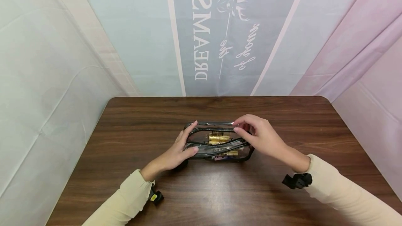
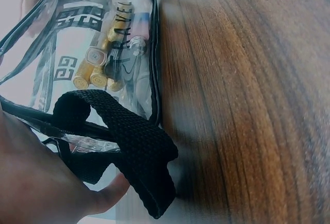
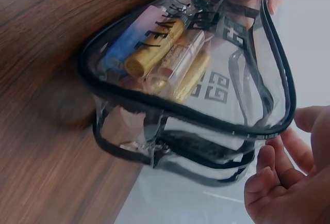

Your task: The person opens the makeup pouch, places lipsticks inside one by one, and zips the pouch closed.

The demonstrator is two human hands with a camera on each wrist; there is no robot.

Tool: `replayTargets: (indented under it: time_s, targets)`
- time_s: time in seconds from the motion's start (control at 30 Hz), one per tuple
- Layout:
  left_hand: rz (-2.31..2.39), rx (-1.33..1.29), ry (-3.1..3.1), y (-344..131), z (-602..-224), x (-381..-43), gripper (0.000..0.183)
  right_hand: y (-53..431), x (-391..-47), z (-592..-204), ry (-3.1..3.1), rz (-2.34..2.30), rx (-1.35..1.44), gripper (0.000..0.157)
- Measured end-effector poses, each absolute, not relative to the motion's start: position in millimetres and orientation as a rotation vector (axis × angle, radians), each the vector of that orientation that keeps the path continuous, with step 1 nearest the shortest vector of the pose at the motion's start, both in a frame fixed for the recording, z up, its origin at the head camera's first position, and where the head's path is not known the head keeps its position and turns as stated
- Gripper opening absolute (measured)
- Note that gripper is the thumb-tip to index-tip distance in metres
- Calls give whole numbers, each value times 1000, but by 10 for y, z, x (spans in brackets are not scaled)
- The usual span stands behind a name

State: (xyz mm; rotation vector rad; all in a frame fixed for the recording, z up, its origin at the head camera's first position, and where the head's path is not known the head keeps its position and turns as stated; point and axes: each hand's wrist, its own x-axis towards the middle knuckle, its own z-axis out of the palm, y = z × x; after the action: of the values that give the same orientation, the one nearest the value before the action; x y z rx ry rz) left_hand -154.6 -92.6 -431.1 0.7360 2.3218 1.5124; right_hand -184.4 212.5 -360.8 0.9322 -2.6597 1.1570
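A clear plastic travel toiletry bag (image 1: 220, 148) with black piping stands on the table between both hands. My left hand (image 1: 176, 153) grips its left end, the thumb on the near side and the fingers on the far side. At the right end, my right hand (image 1: 265, 136) pinches the upper edge with thumb and forefinger. Through the plastic show gold tubes (image 3: 154, 48), a clear-walled tube (image 3: 178, 59) and a pink-and-blue item (image 3: 121, 48). A black webbing strap (image 2: 111, 115) hangs from the left end. Whether the zip is closed I cannot tell.
The brown wood-grain table (image 1: 213, 191) reaches out on all sides of the bag. Pale printed cloth (image 1: 220, 37) hangs behind the far table edge, with more cloth at both sides. Each wrist wears a small black camera (image 1: 297, 181).
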Motion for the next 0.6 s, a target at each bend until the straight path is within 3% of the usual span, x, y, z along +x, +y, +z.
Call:
replayTargets:
  time_s: [0.6]
  targets:
    - [1512,733,2324,-912,-4323,-1508,71,2558,-1946,-3746,-2881,1113,539,17]
